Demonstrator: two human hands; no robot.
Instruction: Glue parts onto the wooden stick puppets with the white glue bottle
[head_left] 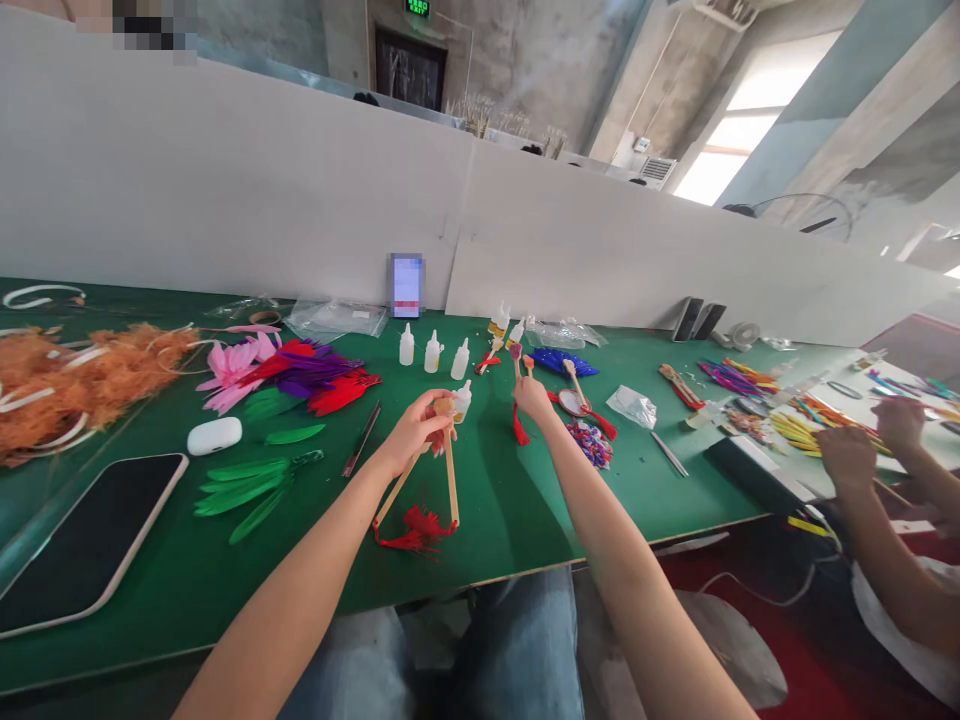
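Forearms (600, 510) extend, left hand (421, 430) gripping tasselled sticks (452, 475), right hand (532, 397) curled; sign (417, 8) reads "EXIT".

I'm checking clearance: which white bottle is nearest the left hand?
The bottle right beside the left hand; the other bottles all sit farther back.

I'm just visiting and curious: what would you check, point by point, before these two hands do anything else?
1. Left hand has hold of the wooden sticks: ok, pinched near their upper ends.
2. Right hand has a firm grip: cannot tell, its fingertips are too small and partly hidden.
3. White squeeze bottles in the row stand upright: ok.
4. Loose pieces are tidied: not ok, green feathers lie spread out on the left.
5. The other person's hands are well apart: ok, far right.
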